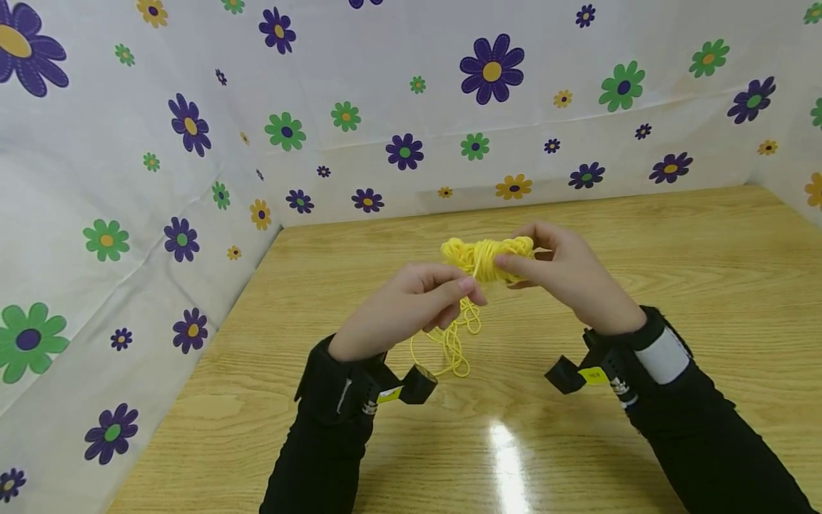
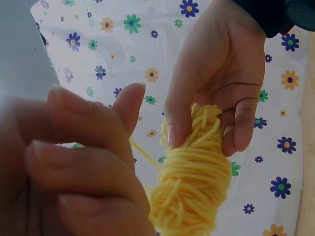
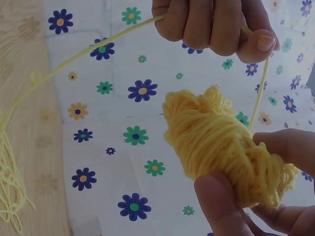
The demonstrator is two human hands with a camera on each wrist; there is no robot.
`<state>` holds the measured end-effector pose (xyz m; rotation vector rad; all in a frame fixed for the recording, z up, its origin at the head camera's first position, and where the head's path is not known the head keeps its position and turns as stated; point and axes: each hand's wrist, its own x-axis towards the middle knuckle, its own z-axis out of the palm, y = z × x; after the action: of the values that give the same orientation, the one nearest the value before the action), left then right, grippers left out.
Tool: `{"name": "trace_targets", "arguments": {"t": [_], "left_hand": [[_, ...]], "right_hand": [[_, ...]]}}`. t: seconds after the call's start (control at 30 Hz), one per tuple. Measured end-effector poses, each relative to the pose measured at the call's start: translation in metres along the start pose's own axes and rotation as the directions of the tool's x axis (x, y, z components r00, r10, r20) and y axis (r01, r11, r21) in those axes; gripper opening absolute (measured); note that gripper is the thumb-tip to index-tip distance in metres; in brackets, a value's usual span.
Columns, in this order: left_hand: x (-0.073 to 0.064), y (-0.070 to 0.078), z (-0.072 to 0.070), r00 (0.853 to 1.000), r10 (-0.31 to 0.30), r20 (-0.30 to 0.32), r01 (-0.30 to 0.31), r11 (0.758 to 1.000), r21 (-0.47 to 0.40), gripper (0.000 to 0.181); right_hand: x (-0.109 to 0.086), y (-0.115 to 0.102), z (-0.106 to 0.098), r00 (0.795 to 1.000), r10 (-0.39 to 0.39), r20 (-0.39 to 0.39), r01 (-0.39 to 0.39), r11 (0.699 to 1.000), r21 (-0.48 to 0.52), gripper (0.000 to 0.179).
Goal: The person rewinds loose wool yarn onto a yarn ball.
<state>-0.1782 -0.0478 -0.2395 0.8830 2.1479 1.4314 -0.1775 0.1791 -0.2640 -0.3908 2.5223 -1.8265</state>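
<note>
A bundle of yellow yarn (image 1: 484, 258), wound round its middle with looped ends, is held up above the wooden table. My right hand (image 1: 561, 275) grips its right end between thumb and fingers. To the left of it, my left hand (image 1: 427, 300) pinches the yarn strand (image 3: 260, 93) between thumb and forefinger. In the right wrist view that strand runs taut from the bundle to the left hand's fingertips, passes through the curled fingers, and slants down to the loose yarn (image 3: 11, 182) on the table.
Loose tangled yarn (image 1: 452, 350) lies on the wooden table (image 1: 257, 428) beneath the left hand. A white cloth (image 1: 398, 78) printed with flowers hangs at the back and along the left side. Each wrist wears a black strap with a small camera (image 1: 419, 384).
</note>
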Motion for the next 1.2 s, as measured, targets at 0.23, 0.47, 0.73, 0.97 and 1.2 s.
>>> {"name": "trace_targets", "arguments": {"t": [0.23,0.47,0.73,0.97,1.2], "left_hand": [[0.001,0.0012,0.0014,1.0,0.003,0.012,-0.003,1.0,0.007,0.03],[0.002,0.0003,0.0025,0.999,-0.017,0.031,0.017,1.0,0.026,0.03],[0.0026,-0.0002,0.0031,0.997,-0.009,0.071,0.005,0.998,0.065,0.029],[0.0048,-0.0008,0.0036,0.995,-0.003,0.096,-0.008,0.994,0.107,0.03],[0.0072,-0.0031,0.0025,0.994,-0.019,0.108,0.007,0.994,0.111,0.031]], "right_hand": [[0.0012,0.0002,-0.0034,0.999,-0.004,-0.047,0.008,0.996,0.089,0.036],[0.0022,0.0018,-0.0081,0.998,-0.01,-0.061,0.026,0.962,0.273,0.03],[-0.0015,-0.0021,-0.0091,0.998,-0.024,-0.053,0.045,0.894,0.446,0.015],[-0.0031,-0.0015,-0.0103,0.997,-0.063,-0.048,0.078,0.831,0.551,0.008],[-0.0018,0.0021,-0.0102,0.997,-0.07,-0.021,0.067,0.76,0.646,0.014]]}}
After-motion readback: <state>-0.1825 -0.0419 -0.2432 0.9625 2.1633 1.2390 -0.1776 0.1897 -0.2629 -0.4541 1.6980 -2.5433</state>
